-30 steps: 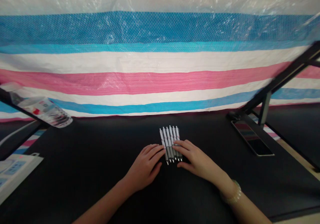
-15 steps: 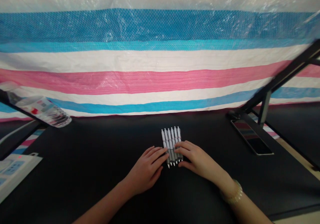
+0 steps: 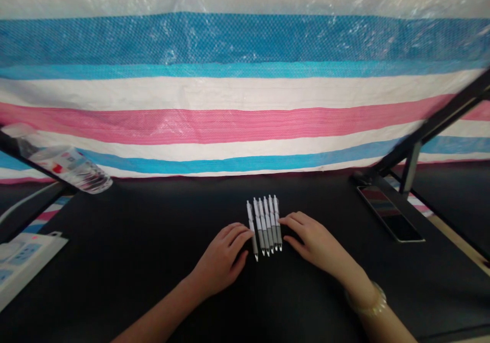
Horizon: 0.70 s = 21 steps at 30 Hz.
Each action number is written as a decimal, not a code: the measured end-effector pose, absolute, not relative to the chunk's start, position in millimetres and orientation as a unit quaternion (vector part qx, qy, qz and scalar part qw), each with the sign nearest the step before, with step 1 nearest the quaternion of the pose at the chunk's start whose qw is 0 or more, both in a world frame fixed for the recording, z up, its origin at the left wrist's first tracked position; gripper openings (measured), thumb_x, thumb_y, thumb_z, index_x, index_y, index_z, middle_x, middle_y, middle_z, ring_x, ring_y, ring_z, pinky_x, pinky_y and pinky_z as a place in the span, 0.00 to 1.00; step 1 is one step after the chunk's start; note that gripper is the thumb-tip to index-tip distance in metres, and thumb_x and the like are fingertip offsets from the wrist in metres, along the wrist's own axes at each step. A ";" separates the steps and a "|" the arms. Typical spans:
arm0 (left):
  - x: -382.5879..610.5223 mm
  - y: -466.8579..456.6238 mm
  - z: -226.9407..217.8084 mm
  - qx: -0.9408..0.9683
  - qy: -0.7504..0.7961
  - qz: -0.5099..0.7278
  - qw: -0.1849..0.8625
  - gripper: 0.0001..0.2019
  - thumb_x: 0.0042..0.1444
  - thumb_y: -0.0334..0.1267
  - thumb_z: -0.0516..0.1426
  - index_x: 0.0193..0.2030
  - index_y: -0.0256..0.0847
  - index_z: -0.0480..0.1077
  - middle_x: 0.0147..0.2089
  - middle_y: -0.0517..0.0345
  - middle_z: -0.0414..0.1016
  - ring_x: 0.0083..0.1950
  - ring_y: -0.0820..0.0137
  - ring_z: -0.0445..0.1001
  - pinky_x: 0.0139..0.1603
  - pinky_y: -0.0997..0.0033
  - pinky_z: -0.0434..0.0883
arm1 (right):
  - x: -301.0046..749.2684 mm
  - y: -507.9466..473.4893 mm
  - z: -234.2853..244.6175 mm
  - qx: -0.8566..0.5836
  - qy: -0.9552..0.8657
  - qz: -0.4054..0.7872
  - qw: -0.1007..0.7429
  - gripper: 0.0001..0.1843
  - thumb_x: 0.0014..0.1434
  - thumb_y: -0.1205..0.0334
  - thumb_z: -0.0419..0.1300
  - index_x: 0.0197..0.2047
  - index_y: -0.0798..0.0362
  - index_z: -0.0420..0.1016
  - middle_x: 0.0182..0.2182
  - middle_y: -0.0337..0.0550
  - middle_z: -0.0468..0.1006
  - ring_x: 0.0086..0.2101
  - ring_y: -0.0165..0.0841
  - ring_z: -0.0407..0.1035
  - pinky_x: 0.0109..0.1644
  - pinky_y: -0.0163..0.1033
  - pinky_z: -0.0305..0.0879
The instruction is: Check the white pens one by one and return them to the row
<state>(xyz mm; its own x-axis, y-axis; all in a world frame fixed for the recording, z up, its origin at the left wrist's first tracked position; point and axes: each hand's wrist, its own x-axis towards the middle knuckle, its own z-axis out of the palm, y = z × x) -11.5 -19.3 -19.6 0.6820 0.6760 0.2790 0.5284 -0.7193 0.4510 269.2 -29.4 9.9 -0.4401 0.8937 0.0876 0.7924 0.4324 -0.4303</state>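
Several white pens with grey grips [image 3: 267, 225] lie side by side on the black table [image 3: 161, 220], their tips toward me. The leftmost pen [image 3: 252, 230] sits slightly apart from the row, with a narrow gap between. My left hand [image 3: 224, 256] rests beside that pen, fingers stretched out and fingertips at its left side. On the other side, my right hand [image 3: 312, 238] has its fingers apart, the fingertips at the edge of the rightmost pen [image 3: 277, 223]. Neither hand is wrapped round a pen.
A phone [image 3: 390, 213] lies at the right near a black metal frame bar [image 3: 411, 144]. At the left are a tilted clear bottle [image 3: 76, 167] and a white power strip [image 3: 28, 264]. A striped plastic sheet [image 3: 245, 93] hangs behind the table.
The leftmost pen has come apart from the others, which sit slightly further right. My right hand has shifted right, off the pens' tops; my left fingers have drawn back a little left.
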 end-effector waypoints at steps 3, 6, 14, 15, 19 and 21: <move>-11.6 -18.8 -19.2 0.910 0.324 0.209 0.151 0.25 0.63 0.26 0.53 0.66 0.41 0.64 0.66 0.47 0.69 0.68 0.56 0.63 0.68 0.47 0.66 | 265.5 -30.7 10.4 -0.508 -0.837 0.147 0.144 0.16 0.64 0.69 0.59 0.54 0.51 0.73 0.45 0.48 0.77 0.45 0.44 0.71 0.51 0.51 0.70; -12.0 -18.4 -18.8 0.920 0.310 0.191 0.146 0.28 0.64 0.26 0.51 0.71 0.42 0.58 0.70 0.48 0.65 0.71 0.57 0.59 0.69 0.48 0.65 | 260.5 -32.8 11.2 -0.511 -0.835 0.132 0.155 0.12 0.65 0.67 0.58 0.52 0.51 0.74 0.43 0.48 0.78 0.44 0.43 0.72 0.50 0.50 0.70; -16.4 -14.7 -24.0 0.930 0.303 0.181 0.097 0.23 0.64 0.24 0.53 0.63 0.47 0.68 0.60 0.47 0.71 0.62 0.57 0.68 0.62 0.49 0.70 | 249.0 -42.0 17.8 -0.509 -0.805 0.184 0.242 0.10 0.69 0.64 0.53 0.48 0.52 0.75 0.40 0.47 0.78 0.40 0.39 0.72 0.45 0.44 0.67; -16.8 -14.5 -23.9 0.933 0.298 0.180 0.087 0.21 0.64 0.25 0.54 0.60 0.48 0.71 0.58 0.48 0.71 0.59 0.57 0.70 0.59 0.50 0.72 | 246.6 -43.7 18.5 -0.506 -0.797 0.204 0.258 0.09 0.69 0.64 0.53 0.47 0.52 0.75 0.39 0.47 0.78 0.39 0.38 0.72 0.44 0.43 0.67; -16.2 -15.4 -18.6 0.943 0.273 0.178 0.064 0.09 0.66 0.32 0.56 0.49 0.45 0.76 0.56 0.48 0.75 0.49 0.59 0.77 0.47 0.58 0.76 | 234.0 -51.9 18.1 -0.511 -0.743 0.313 0.298 0.10 0.68 0.60 0.55 0.41 0.52 0.76 0.32 0.42 0.76 0.31 0.33 0.70 0.34 0.37 0.64; -15.7 -16.7 -14.8 0.945 0.247 0.206 0.062 0.09 0.68 0.34 0.53 0.48 0.42 0.76 0.54 0.48 0.77 0.47 0.61 0.79 0.44 0.63 0.77 | 227.3 -56.6 14.4 -0.525 -0.699 0.391 0.289 0.14 0.68 0.54 0.56 0.35 0.54 0.75 0.26 0.39 0.73 0.25 0.30 0.67 0.28 0.34 0.61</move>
<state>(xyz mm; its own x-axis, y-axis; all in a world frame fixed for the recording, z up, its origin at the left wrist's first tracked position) -15.7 -16.7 -14.8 0.7929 0.4926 0.3587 0.4418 -0.8701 0.2183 227.3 -56.6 14.4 -0.2823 0.9593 -0.0067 0.5085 0.1438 -0.8490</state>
